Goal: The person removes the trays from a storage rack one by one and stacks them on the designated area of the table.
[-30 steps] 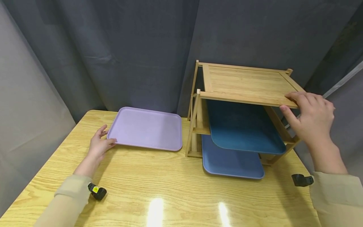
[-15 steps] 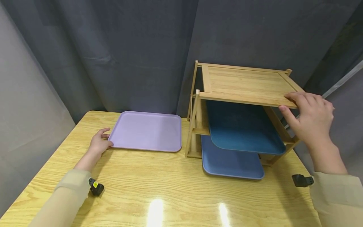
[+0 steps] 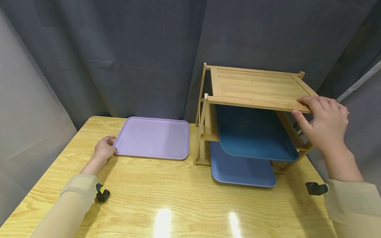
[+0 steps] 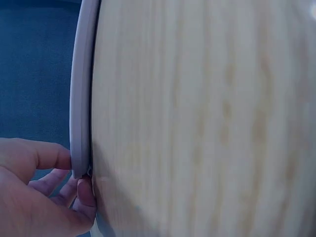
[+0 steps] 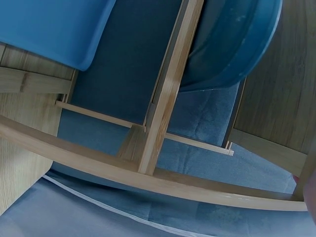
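1. While the left hand [image 3: 104, 150] is pinching the near left corner of the flat lilac plastic tray [image 3: 153, 137], its thumb is lying on the rim and its fingers are curling under the edge, as the left wrist view shows [image 4: 29, 192].
2. That lilac tray is lying flat on the pale wooden table [image 3: 166, 198], at its back left part, just beside the left side of the rack without clearly touching it.
3. The right hand [image 3: 324, 124] is gripping the front right corner of the top shelf of the three-tier bamboo rack [image 3: 256, 87], fingers lying on top of the board and thumb pressing beneath it.
4. The rack is standing upright on the back right part of the table, in front of a dark grey curtain [image 3: 143, 49].
5. A dark teal tray [image 3: 256, 135] is resting on the rack's middle level, its front edge sticking out.
6. A lighter blue tray [image 3: 241, 170] is lying on the bottom level, jutting further forward onto the table.
7. Beige sleeves [image 3: 66, 208] are covering both forearms.
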